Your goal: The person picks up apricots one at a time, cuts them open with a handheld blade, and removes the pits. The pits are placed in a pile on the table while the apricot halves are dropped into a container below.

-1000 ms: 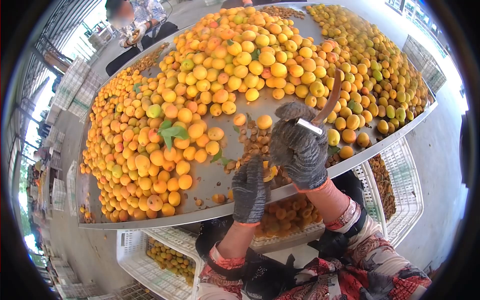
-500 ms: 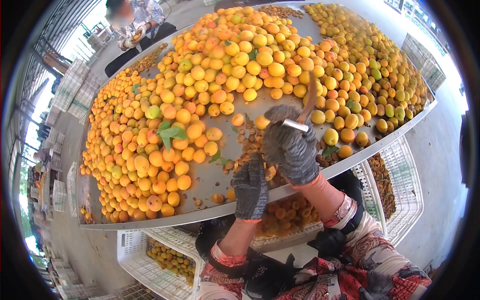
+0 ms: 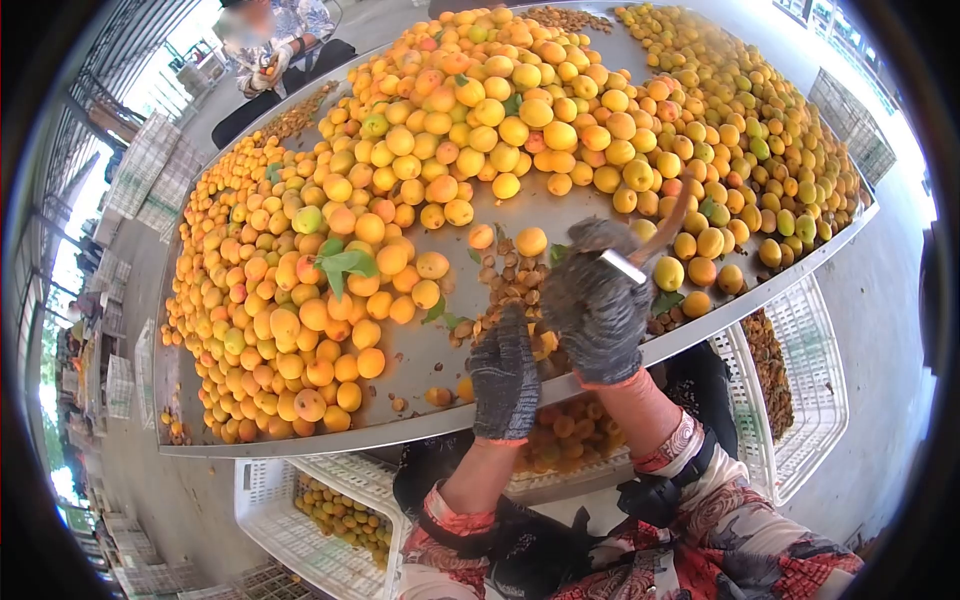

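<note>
My right hand (image 3: 602,305), in a grey glove, is wrapped round a curved knife (image 3: 662,228) with a metal collar; its brownish blade points up and to the right. My left hand (image 3: 504,378), also gloved, rests low over the table's near edge with fingers pressed together; whatever it holds is hidden. Between and beyond the hands lies a strip of brown pits (image 3: 515,280). A big heap of orange and yellow apricots (image 3: 440,120) covers much of the metal table (image 3: 420,370). One loose apricot (image 3: 530,241) sits beyond the pits.
Below the near edge are white crates, one (image 3: 265,510) at the left and one (image 3: 800,350) at the right, with apricot halves (image 3: 568,436) between them. Another person (image 3: 270,60) sits at the far left. More crates (image 3: 155,170) are stacked behind.
My right hand has moved slightly right and toward me with the knife, whose blade tips further right. My left hand has barely moved.
</note>
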A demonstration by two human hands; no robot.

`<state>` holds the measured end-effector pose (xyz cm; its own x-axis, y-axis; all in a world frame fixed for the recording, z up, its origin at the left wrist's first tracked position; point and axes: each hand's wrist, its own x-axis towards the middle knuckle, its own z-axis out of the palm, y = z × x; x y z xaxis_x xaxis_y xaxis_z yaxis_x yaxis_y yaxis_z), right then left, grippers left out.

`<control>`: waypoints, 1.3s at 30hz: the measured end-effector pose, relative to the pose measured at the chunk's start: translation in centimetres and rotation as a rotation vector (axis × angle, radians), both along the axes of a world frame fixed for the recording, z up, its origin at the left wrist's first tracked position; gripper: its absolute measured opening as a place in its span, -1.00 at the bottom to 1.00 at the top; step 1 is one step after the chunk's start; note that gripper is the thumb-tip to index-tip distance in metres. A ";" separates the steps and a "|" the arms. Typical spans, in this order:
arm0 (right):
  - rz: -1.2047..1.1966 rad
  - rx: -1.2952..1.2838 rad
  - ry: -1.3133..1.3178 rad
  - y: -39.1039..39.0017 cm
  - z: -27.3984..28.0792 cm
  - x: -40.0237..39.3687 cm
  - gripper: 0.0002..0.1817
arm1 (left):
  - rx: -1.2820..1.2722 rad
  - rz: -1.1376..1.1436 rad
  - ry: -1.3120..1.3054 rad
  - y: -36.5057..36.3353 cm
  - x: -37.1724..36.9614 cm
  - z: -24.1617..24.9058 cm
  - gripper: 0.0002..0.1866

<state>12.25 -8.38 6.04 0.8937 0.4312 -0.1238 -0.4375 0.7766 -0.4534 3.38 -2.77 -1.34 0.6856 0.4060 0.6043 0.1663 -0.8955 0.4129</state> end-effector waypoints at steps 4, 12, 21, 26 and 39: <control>0.290 0.270 -0.399 0.4 -4.1 2.8 -0.66 | -0.032 0.002 0.012 0.0 0.2 0.2 -0.48; 0.360 0.062 0.034 0.5 -2.5 4.3 -0.84 | -0.051 -0.139 -0.022 0.4 -0.1 0.0 -0.51; 0.358 0.185 0.364 1.1 -5.2 4.3 -0.88 | -0.269 -0.167 0.006 0.5 -0.4 -1.2 -0.40; 0.265 0.090 0.194 0.5 -2.4 3.5 -0.88 | -0.111 -0.130 0.027 0.6 -0.4 -0.5 -0.36; 0.203 -1.016 -1.688 -4.7 -2.1 0.3 -0.67 | -0.929 0.078 0.013 0.7 0.1 0.5 -0.59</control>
<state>12.56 -13.12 3.99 0.3018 0.8536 0.4246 0.8026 0.0129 -0.5963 3.46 -2.02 -0.81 0.6407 0.7678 0.0064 0.2219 -0.1932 0.9557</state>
